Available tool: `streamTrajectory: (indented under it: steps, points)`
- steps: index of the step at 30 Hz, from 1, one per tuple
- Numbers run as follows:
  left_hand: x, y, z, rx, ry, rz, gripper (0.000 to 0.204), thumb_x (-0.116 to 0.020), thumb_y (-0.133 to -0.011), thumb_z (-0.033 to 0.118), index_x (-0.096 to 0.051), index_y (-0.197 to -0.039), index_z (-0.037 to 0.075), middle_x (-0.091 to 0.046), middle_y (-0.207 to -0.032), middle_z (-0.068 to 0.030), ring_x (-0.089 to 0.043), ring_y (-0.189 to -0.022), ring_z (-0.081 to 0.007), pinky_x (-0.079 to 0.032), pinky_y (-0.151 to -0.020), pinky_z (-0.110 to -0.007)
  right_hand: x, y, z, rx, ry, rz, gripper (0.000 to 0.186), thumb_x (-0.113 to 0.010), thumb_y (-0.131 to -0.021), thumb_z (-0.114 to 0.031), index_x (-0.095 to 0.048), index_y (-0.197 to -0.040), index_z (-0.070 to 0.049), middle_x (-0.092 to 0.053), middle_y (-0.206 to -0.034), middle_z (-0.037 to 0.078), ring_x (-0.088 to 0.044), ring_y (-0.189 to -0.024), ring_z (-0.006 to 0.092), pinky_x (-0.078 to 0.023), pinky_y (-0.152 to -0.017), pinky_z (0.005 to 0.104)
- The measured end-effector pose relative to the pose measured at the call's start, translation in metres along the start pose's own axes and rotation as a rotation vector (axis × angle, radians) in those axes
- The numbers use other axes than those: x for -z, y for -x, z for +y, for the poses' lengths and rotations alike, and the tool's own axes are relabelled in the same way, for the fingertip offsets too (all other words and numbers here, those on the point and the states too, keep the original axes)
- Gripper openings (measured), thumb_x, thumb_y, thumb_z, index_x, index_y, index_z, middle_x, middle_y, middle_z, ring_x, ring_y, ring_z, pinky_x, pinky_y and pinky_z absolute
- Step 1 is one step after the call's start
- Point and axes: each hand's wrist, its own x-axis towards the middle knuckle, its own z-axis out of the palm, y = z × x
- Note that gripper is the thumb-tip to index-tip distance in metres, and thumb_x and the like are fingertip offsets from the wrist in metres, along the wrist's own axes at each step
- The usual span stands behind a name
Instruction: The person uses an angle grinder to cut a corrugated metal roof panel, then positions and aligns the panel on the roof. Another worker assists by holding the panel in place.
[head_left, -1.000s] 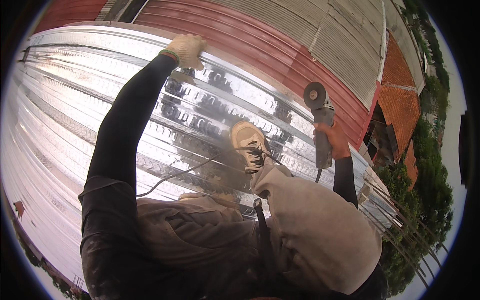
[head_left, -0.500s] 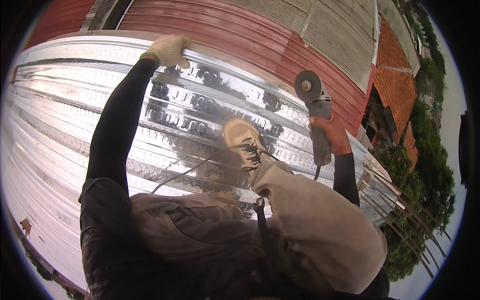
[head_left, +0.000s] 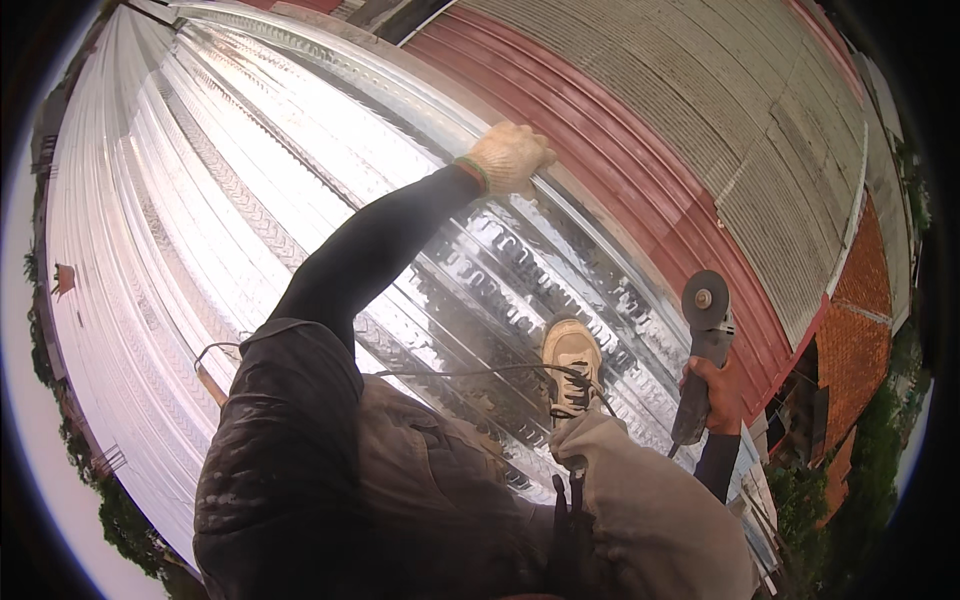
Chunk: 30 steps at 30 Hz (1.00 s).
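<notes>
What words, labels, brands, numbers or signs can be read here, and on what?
None can be read.
Angle grinder in the right hand: no legible marking; any on its body or disc is too small or blurred.
Silver metal sheets: ridges and reflections, no readable text.
Shoe: no readable label.

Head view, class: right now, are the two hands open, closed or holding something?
Left hand: gloved, at the edge of the metal roof; whether it grips cannot be told.
Right hand: closed around the grinder.
</notes>
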Motion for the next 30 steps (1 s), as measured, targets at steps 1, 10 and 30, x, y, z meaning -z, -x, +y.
streamTrajectory:
  steps: [1, 10, 30]
  points:
    - [-0.012, -0.008, -0.007, -0.024, 0.031, -0.002, 0.046, -0.094, -0.077, 0.035, -0.080, -0.113, 0.009, -0.077, -0.115, -0.0107, -0.072, -0.120, -0.0342, -0.057, -0.103, -0.050, 0.006, -0.004, 0.007, 0.005, -0.016, -0.015, 0.032, -0.084, -0.091, -0.018, -0.066, -0.114, -0.005, -0.071, -0.087, 0.006, -0.071, -0.069, 0.0175, -0.060, -0.063, 0.0355]
    - [-0.036, -0.014, -0.023, 0.001, 0.035, -0.047, 0.063, -0.094, -0.073, 0.049, -0.084, -0.127, 0.017, -0.079, -0.120, -0.0072, -0.074, -0.118, -0.0339, -0.060, -0.097, -0.051, -0.019, 0.005, -0.021, 0.034, 0.020, -0.056, 0.019, -0.079, -0.091, -0.007, -0.067, -0.105, -0.001, -0.070, -0.082, 0.008, -0.070, -0.064, 0.0204, -0.058, -0.059, 0.0369]
    - [-0.047, -0.014, -0.019, 0.067, -0.004, 0.020, 0.058, -0.091, -0.080, 0.041, -0.079, -0.127, 0.010, -0.072, -0.132, -0.0169, -0.068, -0.128, -0.0387, -0.056, -0.107, -0.052, 0.006, 0.104, -0.055, 0.189, 0.233, 0.214, 0.028, -0.084, -0.091, -0.021, -0.072, -0.108, -0.002, -0.073, -0.087, 0.006, -0.070, -0.068, 0.0160, -0.057, -0.064, 0.0343]
